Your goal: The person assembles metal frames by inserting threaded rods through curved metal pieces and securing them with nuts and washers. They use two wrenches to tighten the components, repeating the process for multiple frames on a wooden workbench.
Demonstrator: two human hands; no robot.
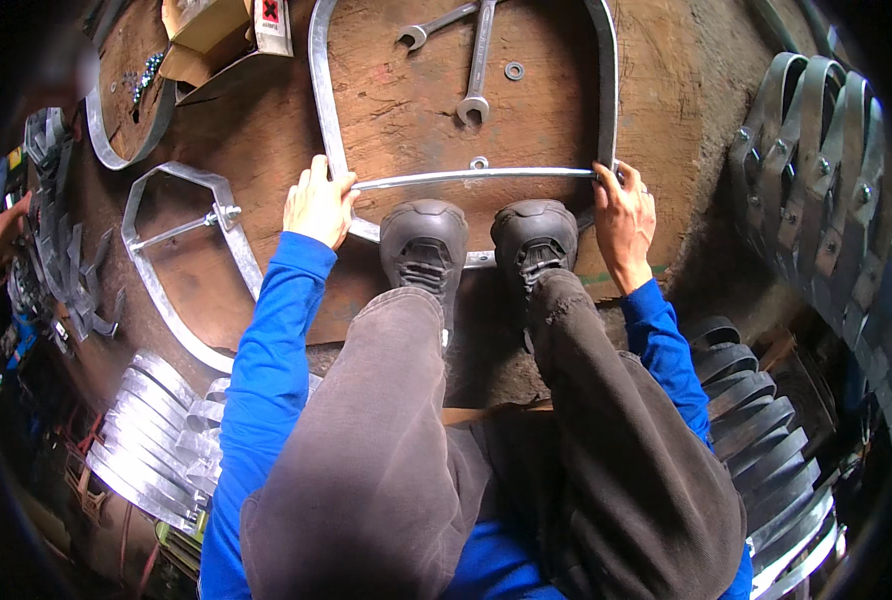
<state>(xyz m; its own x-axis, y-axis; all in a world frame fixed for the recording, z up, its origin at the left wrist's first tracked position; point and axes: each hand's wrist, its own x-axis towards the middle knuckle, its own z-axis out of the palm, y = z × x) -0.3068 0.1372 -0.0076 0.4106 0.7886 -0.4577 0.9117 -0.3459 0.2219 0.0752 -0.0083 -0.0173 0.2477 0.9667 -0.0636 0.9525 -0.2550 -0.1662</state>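
A thin, slightly curved metal rod lies across a large U-shaped band of flat grey metal. My left hand is closed at the rod's left end, with its fingers against the band's side. At the other end my right hand pinches the rod beside the band's right side. My shoes stand on the near part of the band, partly hiding it. A nut lies just beyond the rod. Farther off are a washer and two open-ended wrenches.
Under all this is a worn wooden board. A similar band with a cross bolt lies left. Stacked metal bands stand at the right, lower left and lower right. An opened cardboard box sits far left.
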